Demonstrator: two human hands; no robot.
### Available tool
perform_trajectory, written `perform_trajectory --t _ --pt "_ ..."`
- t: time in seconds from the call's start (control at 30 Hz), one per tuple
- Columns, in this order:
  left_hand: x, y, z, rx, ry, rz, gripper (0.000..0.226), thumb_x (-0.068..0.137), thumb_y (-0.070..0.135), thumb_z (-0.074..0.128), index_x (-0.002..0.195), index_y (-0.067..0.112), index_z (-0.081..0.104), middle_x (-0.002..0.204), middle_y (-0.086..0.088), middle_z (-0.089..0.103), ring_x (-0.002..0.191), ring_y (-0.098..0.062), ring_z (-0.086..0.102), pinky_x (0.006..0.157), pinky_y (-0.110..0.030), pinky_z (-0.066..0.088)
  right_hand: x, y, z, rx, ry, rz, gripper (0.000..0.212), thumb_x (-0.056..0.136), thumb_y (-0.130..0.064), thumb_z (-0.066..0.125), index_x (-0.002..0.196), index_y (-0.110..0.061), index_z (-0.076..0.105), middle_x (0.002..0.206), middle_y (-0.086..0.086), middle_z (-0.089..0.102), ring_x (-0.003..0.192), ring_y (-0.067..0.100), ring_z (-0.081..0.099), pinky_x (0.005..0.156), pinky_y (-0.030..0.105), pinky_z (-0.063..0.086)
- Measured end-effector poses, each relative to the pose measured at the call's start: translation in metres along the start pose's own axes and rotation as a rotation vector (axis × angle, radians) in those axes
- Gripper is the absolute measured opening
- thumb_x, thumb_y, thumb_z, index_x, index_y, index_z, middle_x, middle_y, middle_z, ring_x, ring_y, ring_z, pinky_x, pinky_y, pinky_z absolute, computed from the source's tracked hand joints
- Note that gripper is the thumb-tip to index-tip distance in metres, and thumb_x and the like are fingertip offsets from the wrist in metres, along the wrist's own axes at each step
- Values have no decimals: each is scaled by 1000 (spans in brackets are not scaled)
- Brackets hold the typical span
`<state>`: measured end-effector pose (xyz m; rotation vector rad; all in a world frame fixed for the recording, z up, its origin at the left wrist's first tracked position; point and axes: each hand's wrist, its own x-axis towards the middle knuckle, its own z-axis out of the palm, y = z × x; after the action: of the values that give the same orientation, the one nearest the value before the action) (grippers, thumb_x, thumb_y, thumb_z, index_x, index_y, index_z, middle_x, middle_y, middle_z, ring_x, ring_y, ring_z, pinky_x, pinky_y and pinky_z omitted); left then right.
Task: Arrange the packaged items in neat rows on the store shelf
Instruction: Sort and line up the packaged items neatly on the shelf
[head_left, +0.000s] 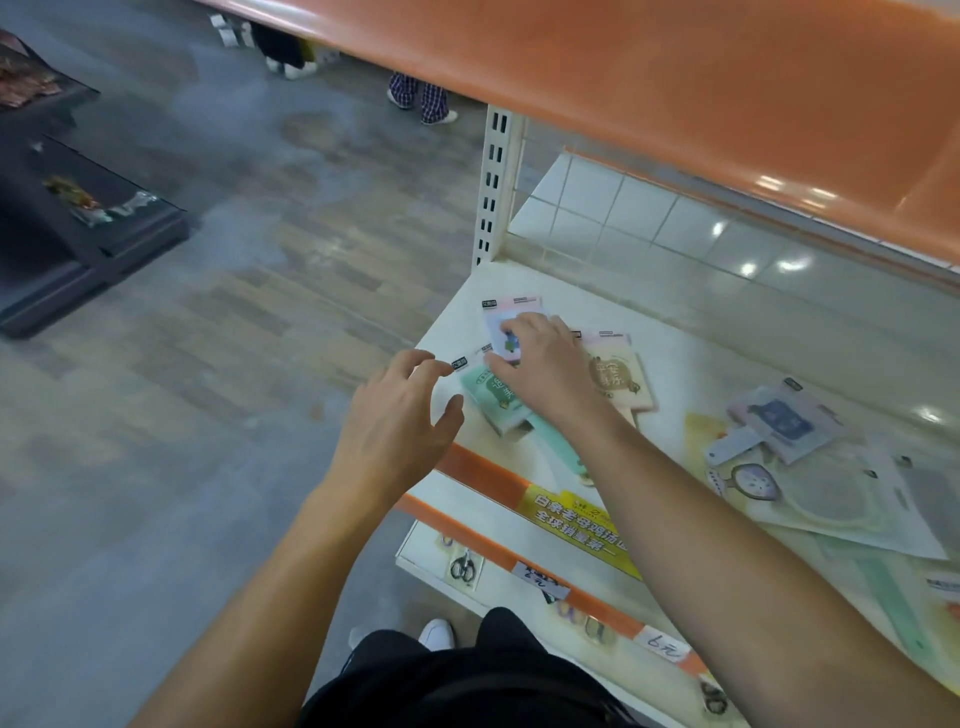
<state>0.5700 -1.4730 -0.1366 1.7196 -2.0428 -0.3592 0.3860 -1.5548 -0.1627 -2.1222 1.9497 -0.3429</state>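
My right hand (540, 364) pinches pink packet (506, 332) at left end of white shelf (675, 322), above green packet (493, 400); my left hand (400, 415) hovers beside, fingers spread, holding nothing

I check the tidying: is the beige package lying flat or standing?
Flat. The beige package lies face up on the shelf, beside the right hand.

We see a grey wood-pattern floor (218, 322) on the left, a dark display stand (78, 228) at far left, checked trouser legs (421, 98) far off, and small scissors (462, 566) hanging below, near us.
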Motion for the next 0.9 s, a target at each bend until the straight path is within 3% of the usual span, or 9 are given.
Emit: perform_trajectory --t 0.13,0.33,0.53,0.73,0.9 --pt "7 5 4 12 -20 52 37 90 36 56 123 19 57 131 -1 53 107 -28 58 85 -41 48 -7 1 -8 37 20 1 53 89 -49 57 134 -21 54 142 0 48 135 32 35 111 47 30" --pt "18 19 9 -19 -21 160 35 90 34 58 120 15 59 124 -5 57 101 -31 60 82 -42 50 -39 2 -35 142 179 -49 35 89 -31 63 120 -16 65 124 3 62 113 24 55 93 35 45" --pt "23 63 28 -40 -73 291 44 88 34 59 125 12 55 121 -12 58 103 -37 57 81 -46 49 -84 31 -68 123 241 128 35 91 -36 59 124 -25 61 128 -4 58 116 22 52 92 33 44" --pt "14 130 60 -100 -169 456 47 83 40 51 119 10 57 117 -12 59 96 -36 61 74 -46 53 -142 91 -96 133 289 320 37 92 -33 59 128 -23 58 132 -1 55 118 24 51 94 38 45" --pt "-3 193 86 -85 -230 542 51 83 43 47 125 15 55 123 -5 56 106 -32 58 82 -44 50 -192 142 -113 117 285 450 37 94 -33 57 129 -22 57 134 0 53 119 25 49 93 36 43"
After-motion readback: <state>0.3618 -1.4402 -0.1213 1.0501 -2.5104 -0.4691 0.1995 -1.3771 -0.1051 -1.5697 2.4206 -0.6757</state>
